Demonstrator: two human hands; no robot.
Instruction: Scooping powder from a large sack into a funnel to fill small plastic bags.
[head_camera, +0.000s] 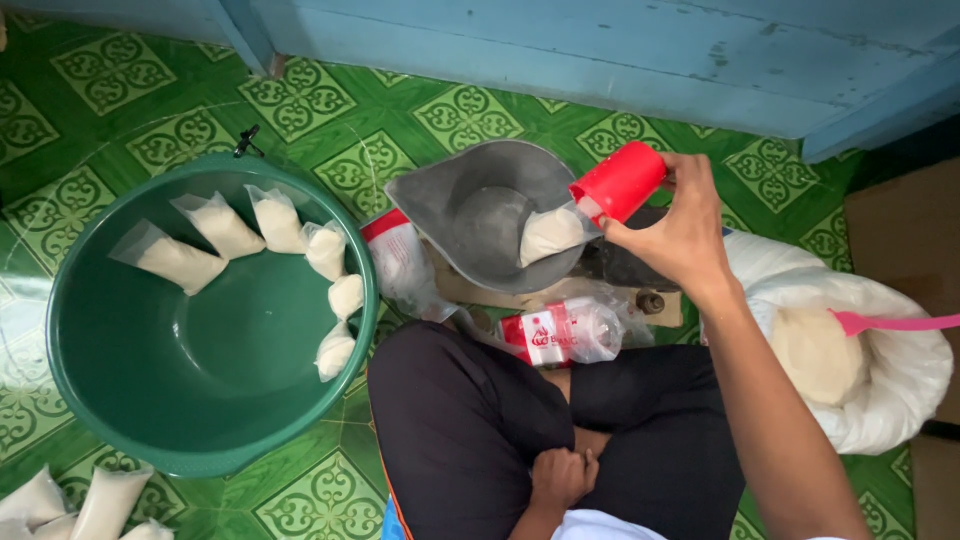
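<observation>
Progress, judged: six filled packets (225, 228) line green basin (120, 400); more lie on floor. Right hand (680, 235), grip closed around red cup (620, 182), tips over bag (553, 233) in scale pan (470, 200); left hand (562, 478) fisted on lap. Sack (890, 380) remains well stocked.

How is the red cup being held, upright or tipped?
Tipped. The red cup lies nearly sideways in the right hand, its mouth against a small white-filled bag in the grey scale pan.
</observation>
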